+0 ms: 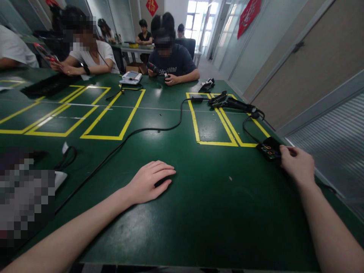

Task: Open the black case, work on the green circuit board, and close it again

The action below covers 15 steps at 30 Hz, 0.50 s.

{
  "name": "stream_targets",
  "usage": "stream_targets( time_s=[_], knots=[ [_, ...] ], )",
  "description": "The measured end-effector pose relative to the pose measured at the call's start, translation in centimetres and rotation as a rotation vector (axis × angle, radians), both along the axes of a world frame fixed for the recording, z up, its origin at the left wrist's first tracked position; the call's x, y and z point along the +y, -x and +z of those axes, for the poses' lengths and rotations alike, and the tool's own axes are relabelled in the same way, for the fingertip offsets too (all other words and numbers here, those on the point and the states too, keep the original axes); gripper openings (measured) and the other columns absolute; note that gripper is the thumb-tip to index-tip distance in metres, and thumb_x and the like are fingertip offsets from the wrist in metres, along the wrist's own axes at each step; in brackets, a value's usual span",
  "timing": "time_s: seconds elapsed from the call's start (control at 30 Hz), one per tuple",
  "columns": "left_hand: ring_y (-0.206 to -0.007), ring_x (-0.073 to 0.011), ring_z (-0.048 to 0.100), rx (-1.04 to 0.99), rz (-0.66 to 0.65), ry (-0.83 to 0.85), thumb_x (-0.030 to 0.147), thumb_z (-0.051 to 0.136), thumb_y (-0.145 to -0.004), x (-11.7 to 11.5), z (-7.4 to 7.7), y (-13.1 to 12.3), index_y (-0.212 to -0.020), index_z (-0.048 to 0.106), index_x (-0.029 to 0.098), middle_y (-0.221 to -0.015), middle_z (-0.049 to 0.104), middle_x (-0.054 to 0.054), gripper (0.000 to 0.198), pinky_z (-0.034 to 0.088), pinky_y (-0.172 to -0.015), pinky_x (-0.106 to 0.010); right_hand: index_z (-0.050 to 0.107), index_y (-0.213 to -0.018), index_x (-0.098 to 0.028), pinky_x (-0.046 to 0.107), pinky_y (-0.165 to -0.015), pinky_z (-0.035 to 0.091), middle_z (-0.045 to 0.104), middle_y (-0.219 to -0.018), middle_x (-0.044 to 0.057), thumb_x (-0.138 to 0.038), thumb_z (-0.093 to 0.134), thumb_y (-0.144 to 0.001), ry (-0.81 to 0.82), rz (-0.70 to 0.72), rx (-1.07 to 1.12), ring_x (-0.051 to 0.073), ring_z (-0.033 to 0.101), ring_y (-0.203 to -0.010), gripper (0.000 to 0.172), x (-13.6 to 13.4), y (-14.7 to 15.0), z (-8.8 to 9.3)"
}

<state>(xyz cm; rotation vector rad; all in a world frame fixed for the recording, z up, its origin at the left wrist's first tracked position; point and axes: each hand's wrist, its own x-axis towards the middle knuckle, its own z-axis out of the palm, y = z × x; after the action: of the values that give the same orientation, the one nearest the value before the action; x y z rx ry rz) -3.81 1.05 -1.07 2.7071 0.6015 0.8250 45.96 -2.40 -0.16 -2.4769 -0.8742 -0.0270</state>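
My left hand (149,182) lies on the green table (199,204) near its middle, fingers stretched out and slightly curved, holding nothing. My right hand (297,165) reaches to the table's right edge, its fingers closed on a small black device (269,148) with coloured buttons. A black cable (247,127) runs from that device up to a black power tool (237,104) lying across yellow tape lines.
Yellow tape rectangles (213,125) mark the table. A long black cord (136,132) crosses it diagonally to an adapter (196,99). A white object (60,178) lies at left. Other people sit at the far side; one holds a tool (155,69) beside a white box (131,77).
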Motion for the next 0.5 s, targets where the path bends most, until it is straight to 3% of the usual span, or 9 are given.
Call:
stream_targets(
  time_s=[0.27,0.5],
  knots=[
    [-0.113,-0.0227,0.072,0.017,0.0,0.016,0.025,0.055,-0.106,0.1,-0.1,0.0,-0.123,0.068,0.019,-0.123,0.076,-0.009,0.023,0.059,-0.097,-0.041,0.073,-0.127,0.001,0.039,-0.066,0.047,0.063,-0.058,0.01,-0.031,0.056,-0.093,0.032,-0.043,0.121,0.026,0.057,-0.055,0.05,0.2,0.7,0.6],
    [-0.112,-0.0231,0.073,0.012,-0.004,0.008,0.025,0.055,-0.106,0.1,0.0,0.0,-0.123,0.069,0.019,-0.123,0.076,-0.01,0.023,0.06,-0.096,-0.041,0.071,-0.128,-0.003,0.04,-0.068,0.05,0.069,-0.073,0.013,-0.04,0.055,-0.09,-0.009,0.009,0.043,0.026,0.06,-0.057,0.055,0.2,-0.5,-0.7]
  ],
)
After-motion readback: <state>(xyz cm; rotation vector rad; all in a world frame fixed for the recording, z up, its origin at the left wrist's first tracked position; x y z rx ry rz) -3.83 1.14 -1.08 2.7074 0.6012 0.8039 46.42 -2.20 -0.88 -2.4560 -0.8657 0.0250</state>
